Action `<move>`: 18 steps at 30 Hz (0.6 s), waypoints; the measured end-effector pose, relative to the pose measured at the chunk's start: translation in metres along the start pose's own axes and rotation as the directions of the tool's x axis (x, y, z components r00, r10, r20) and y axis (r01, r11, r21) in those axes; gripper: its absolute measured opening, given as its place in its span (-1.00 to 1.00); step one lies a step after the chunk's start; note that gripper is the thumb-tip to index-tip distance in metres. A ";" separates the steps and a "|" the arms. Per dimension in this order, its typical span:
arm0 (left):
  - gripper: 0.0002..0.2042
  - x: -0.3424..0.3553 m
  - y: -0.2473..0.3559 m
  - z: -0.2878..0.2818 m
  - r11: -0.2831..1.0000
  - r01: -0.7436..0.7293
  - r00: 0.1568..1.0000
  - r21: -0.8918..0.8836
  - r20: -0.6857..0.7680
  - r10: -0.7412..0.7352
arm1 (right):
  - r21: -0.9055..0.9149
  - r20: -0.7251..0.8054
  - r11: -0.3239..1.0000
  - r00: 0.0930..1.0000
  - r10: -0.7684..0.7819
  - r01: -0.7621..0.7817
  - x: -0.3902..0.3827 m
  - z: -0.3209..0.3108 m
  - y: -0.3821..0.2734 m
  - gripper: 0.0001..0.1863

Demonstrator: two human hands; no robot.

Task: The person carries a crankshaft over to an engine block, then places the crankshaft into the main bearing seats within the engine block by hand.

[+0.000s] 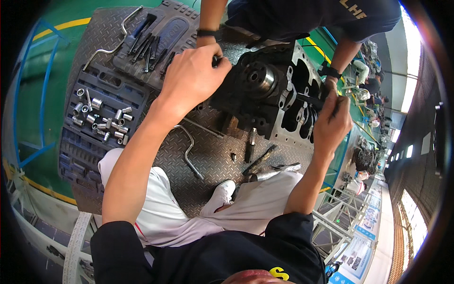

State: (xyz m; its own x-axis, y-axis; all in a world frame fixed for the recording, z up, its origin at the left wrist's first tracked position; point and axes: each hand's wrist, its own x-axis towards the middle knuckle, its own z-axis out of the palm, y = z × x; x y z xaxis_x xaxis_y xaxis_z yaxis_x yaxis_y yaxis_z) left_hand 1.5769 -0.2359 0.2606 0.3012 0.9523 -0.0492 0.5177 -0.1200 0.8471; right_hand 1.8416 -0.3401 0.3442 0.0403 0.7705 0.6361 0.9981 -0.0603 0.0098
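Observation:
An engine block point(279, 124) lies on the metal plate in front of me, with a round metal hub point(259, 78) on its near face. My left hand point(195, 75) is closed in a fist above the block's left side. A small dark end shows between its fingers; the rest of that object is hidden. On the right, my right hand point(334, 120) grips a dark rod-like tool point(307, 99), which reaches over the block's open bores. Its exact kind cannot be made out. A co-worker's wristbanded arms point(341, 57) reach in from the far side.
Left of me, an open tool case point(137, 97) holds several loose sockets point(97, 103). Bolts point(147, 49) lie on the case behind it. Near my white shoe point(223, 193) are a bent metal bar point(189, 154), a dark-handled tool point(250, 146) and a small fitting point(233, 157).

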 end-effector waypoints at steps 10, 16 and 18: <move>-0.70 -0.001 -0.009 0.004 0.999 -0.027 0.999 0.033 -0.031 0.028 | 0.028 0.115 0.996 0.990 0.077 -0.081 -0.012 0.007 0.001 -0.78; -0.72 -0.003 -0.008 0.008 0.997 -0.075 0.994 0.032 -0.075 0.077 | 0.086 0.036 0.994 0.997 -0.070 0.067 -0.028 0.033 0.004 -0.77; -0.72 -0.003 -0.006 0.006 0.999 -0.033 0.998 0.029 -0.050 0.034 | 0.007 0.060 1.000 0.998 0.024 -0.025 -0.021 0.013 0.011 -0.76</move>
State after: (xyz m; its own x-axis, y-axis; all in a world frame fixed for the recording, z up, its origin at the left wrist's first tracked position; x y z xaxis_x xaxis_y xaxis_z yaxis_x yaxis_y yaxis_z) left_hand 1.5777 -0.2395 0.2523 0.2786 0.9604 0.0064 0.5307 -0.1594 0.8324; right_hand 1.8519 -0.3485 0.3210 0.0670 0.8056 0.5887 0.9971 -0.0750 -0.0108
